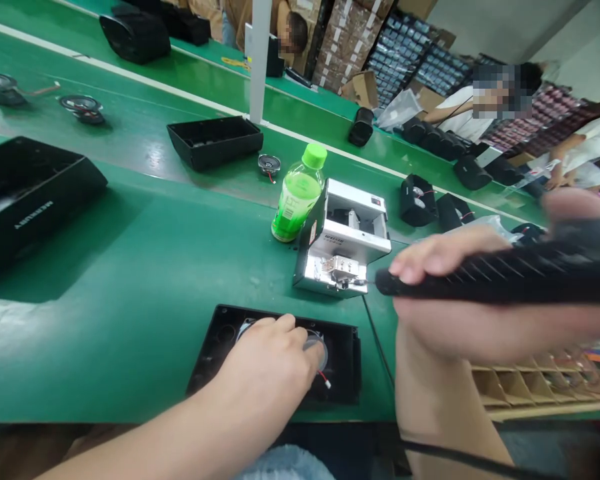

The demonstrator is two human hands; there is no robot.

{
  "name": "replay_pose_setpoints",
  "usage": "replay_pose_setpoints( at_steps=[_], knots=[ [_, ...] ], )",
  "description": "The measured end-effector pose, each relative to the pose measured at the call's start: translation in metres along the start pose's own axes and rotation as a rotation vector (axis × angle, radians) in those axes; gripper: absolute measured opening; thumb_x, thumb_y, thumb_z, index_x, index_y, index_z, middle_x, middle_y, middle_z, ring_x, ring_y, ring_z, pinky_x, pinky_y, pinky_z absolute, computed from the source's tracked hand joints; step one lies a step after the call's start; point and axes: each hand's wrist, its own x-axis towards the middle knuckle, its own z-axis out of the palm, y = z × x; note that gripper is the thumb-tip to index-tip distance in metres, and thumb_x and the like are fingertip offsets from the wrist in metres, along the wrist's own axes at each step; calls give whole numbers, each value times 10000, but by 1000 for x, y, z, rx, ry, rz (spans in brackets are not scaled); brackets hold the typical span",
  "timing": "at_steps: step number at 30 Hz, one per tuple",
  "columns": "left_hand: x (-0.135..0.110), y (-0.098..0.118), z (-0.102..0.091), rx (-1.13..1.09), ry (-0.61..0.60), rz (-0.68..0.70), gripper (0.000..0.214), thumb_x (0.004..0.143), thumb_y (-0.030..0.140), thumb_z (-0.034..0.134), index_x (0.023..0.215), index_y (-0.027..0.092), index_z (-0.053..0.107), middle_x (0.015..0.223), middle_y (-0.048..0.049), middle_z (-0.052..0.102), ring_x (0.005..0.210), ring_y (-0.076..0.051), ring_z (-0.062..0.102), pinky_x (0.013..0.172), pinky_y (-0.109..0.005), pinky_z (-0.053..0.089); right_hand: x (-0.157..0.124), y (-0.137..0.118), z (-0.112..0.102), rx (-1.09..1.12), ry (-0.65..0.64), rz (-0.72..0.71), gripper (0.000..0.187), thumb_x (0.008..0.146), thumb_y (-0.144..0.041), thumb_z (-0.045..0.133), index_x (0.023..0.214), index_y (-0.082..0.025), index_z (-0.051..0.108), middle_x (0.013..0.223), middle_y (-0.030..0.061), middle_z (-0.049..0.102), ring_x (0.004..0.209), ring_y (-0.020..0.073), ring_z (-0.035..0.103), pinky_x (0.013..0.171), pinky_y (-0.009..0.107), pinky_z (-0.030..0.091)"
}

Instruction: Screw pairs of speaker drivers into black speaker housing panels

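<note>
My right hand [450, 327] is wrapped round a black electric screwdriver [510, 275]. Its thin bit points left and meets the front outlet of a silver and black screw feeder [357, 245]. At the front of the bench, my left hand [277, 353] rests with bent fingers on a round speaker driver [321, 352] inside a black speaker housing [344, 387]. The hand hides much of the driver, and its fingertips are partly out of sight. A short red wire with a white plug [326, 381] sticks out beside it.
A green-capped bottle [300, 193] stands against the feeder. Black housings [35, 207] and loose drivers [83, 108] lie on the green bench to the left and behind. A cardboard compartment tray [530, 387] is at right. Co-workers [467, 120] are across the line.
</note>
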Motion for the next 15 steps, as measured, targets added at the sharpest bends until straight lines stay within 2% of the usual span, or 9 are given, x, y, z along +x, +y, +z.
replay_pose_setpoints(
  at_steps=[1, 3, 6, 8, 10, 12, 15],
  knots=[
    [0, 1, 2, -2, 19, 15, 111, 916, 182, 835, 984, 219, 755, 882, -35, 752, 787, -259, 645, 660, -397, 486, 7, 11, 9, 20, 19, -10, 515, 1054, -722, 404, 1154, -298, 678, 603, -35, 575, 432, 200, 551, 406, 338, 462],
    [-4, 1, 6, -24, 83, 54, 70, 921, 179, 816, 925, 216, 757, 1032, -69, 787, 851, -259, 663, 704, -398, 511, 12, 30, 23, 78, -44, 60, 503, 1008, -753, 508, 1107, -279, 647, 576, -44, 581, 393, 197, 518, 346, 326, 403],
    [-20, -5, 10, -88, 208, 102, 128, 936, 201, 791, 822, 223, 737, 1199, -71, 800, 945, -270, 684, 784, -408, 529, 7, 46, 30, 110, -114, 120, 599, 959, -839, 539, 1143, -274, 615, 569, -54, 608, 382, 195, 514, 347, 326, 417],
    [-32, -8, 12, -107, 261, 113, 123, 998, 309, 763, 899, 237, 768, 1162, -44, 820, 941, -257, 695, 829, -407, 528, 3, 48, 27, 95, -62, 99, 636, 966, -840, 529, 1207, -261, 632, 559, -57, 607, 378, 190, 507, 352, 320, 419],
    [-40, -8, 12, -80, 288, 139, 174, 1058, 381, 700, 1106, 244, 797, 1132, -21, 837, 940, -237, 708, 883, -399, 524, 2, 46, 23, 103, -47, 112, 671, 921, -843, 610, 1256, -263, 652, 569, -56, 625, 381, 196, 514, 361, 328, 442],
    [-46, -5, 14, -2, 323, 154, 246, 1093, 324, 630, 1260, 223, 779, 1171, -27, 845, 971, -230, 726, 916, -391, 515, 2, 43, 17, 135, -85, 174, 696, 854, -853, 699, 1264, -292, 668, 591, -54, 653, 389, 206, 529, 367, 340, 467],
    [-49, 4, 20, 120, 379, 152, 264, 1079, 194, 581, 1226, 191, 800, 1256, -73, 837, 1010, -236, 748, 887, -382, 515, -2, 33, 7, 189, -110, 277, 666, 841, -854, 716, 1251, -330, 703, 614, -44, 683, 390, 214, 533, 354, 348, 468]
  ],
)
